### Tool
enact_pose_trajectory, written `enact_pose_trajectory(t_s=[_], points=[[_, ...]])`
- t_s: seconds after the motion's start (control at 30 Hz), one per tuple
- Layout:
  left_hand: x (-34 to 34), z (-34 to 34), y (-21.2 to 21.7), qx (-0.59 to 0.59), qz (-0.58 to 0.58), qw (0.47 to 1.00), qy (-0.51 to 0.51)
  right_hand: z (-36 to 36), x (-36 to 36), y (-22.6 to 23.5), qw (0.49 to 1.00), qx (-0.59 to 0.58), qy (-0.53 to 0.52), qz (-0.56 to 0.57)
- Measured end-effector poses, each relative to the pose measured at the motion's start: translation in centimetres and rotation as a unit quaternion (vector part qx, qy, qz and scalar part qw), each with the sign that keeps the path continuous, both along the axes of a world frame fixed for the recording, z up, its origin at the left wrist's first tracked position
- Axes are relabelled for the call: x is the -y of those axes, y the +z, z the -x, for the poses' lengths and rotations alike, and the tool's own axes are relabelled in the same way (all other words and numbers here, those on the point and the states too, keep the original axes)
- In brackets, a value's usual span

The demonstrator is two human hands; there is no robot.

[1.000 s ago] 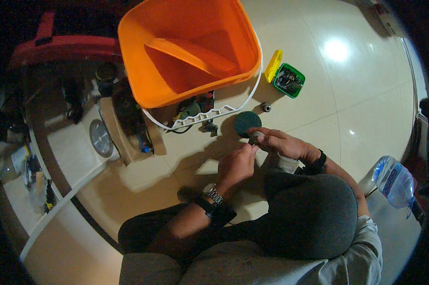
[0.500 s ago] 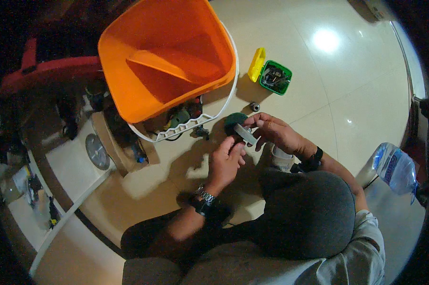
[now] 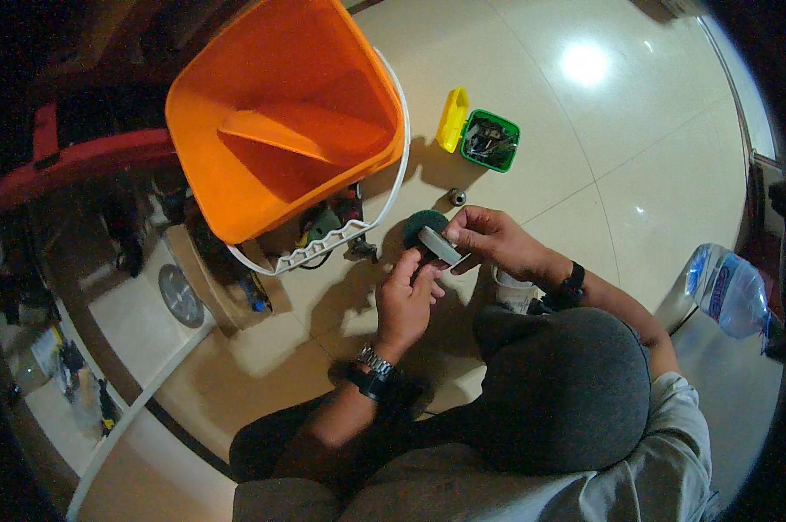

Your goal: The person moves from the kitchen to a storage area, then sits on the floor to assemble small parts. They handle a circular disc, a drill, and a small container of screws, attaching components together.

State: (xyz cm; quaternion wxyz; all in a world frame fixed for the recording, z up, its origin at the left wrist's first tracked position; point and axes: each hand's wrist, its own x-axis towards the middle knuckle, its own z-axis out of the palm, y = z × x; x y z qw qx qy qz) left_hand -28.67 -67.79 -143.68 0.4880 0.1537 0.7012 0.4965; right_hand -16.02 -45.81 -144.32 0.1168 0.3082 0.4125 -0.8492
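Between my two hands is a small pale grey piece [image 3: 442, 247], with a curved band and a thin flange at one end; its exact kind is unclear. My left hand [image 3: 405, 304] grips its near side, thumb and forefinger closed against it. My right hand [image 3: 496, 243] pinches its far edge with the fingertips. Just beyond the piece, partly covered by it, shows a round dark green disc [image 3: 423, 224]. A small round metal part [image 3: 456, 197] lies on the floor past my right fingers.
An orange bucket [image 3: 271, 100] with a white handle [image 3: 402, 174] stands at the far left. Behind my hands, a green box [image 3: 491, 142] of small dark parts has its yellow lid [image 3: 452, 120] raised. A pale tub [image 3: 513, 294] sits under my right wrist; a clear bottle [image 3: 730, 294] is far right.
The view has shifted slightly, moving most things a little to the left. My right fingers have drawn closer around the grey piece, which is tilted a little differently.
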Motion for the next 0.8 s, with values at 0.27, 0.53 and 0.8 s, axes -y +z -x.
enact_pose_trajectory(t_s=[0.27,0.53,0.8], points=[[-1.8,-0.4,0.8,0.026,0.002,1.0,-0.015,-0.7,-0.3,1.7,0.994,-0.019,-0.107,0.016],[-9.6,-1.3,3.2,-0.028,-0.049,0.998,-0.026,-1.9,-6.2,2.8,0.982,-0.044,-0.181,0.041],[-15.6,-3.1,3.0,-0.026,-0.068,0.997,0.019,-3.5,-9.5,2.5,0.969,-0.022,-0.241,0.046]])
